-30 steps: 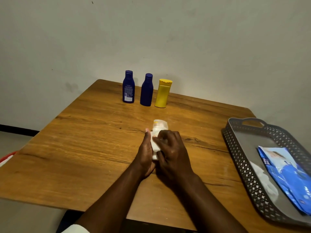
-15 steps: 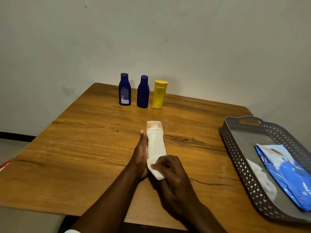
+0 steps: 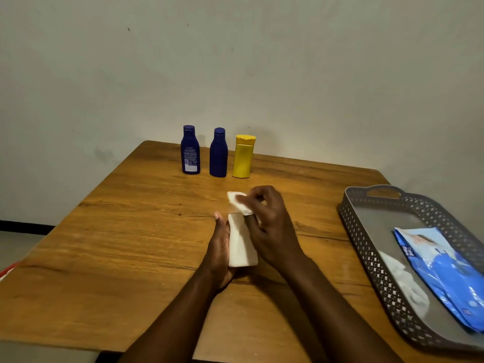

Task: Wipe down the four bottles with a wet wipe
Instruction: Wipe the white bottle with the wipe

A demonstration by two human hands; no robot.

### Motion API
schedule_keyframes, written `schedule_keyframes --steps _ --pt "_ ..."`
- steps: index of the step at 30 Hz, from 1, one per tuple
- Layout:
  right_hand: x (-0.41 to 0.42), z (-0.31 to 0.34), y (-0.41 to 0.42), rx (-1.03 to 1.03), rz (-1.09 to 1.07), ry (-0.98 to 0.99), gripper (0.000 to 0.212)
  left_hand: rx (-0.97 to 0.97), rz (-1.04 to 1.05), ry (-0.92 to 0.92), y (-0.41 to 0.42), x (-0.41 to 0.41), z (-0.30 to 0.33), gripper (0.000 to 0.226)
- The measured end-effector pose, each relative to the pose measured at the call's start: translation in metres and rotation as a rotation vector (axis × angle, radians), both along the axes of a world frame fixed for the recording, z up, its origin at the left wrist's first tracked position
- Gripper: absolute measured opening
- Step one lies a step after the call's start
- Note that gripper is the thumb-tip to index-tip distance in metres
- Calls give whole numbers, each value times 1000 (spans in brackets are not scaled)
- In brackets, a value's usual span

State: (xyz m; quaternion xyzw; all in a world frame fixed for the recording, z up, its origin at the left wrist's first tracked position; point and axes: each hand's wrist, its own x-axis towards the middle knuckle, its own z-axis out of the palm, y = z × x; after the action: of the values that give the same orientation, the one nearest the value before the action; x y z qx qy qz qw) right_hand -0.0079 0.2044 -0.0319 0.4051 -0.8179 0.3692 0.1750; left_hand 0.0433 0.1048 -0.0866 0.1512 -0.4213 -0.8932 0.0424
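**Wipe at the neck of the white bottle**

A wooden table (image 3: 110, 247) fills most of the head view, its far edge set against a plain pale wall (image 3: 262, 61). At the right side of the table sits a grey perforated basket (image 3: 361, 226) with a handle cut into its far end. Inside it lies a blue pack of wipes (image 3: 445, 273), and beside the pack, towards the near left of the basket floor, a crumpled white cloth or wipe (image 3: 403, 281); which it is cannot be told.

Both forearms reach in from the lower edge and meet near the middle of the table. The right hand (image 3: 272, 231) has its fingers curled, pinching a white wet wipe (image 3: 237, 201) against the top end of the white bottle (image 3: 241, 244). The left hand (image 3: 221, 247) holds the body of that bottle along its left side, thumb lying up its edge; the other fingers are hidden behind the bottle, so how far they wrap cannot be seen. The bottle points away from the person, its base nearest, its cap covered by the wipe; whether it touches the table cannot be told.

At the far edge, well apart from the hands, three bottles stand upright in a row, close together: a dark blue bottle with a label (image 3: 190, 150) on the left, a plain dark blue bottle (image 3: 218, 153) in the middle, and a yellow bottle (image 3: 243, 157) on the right.
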Motion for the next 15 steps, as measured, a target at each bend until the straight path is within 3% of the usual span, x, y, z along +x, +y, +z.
schedule_keyframes --steps 3,9,15 --pt "10 -5 -9 165 2 103 40 30 47 64 4 2 3 60" --pt "39 -20 3 261 32 132 33 132 -9 81 -5 2 -1 75" --pt "61 -38 17 288 60 139 32 173 -87 104 -11 1 -2 54"
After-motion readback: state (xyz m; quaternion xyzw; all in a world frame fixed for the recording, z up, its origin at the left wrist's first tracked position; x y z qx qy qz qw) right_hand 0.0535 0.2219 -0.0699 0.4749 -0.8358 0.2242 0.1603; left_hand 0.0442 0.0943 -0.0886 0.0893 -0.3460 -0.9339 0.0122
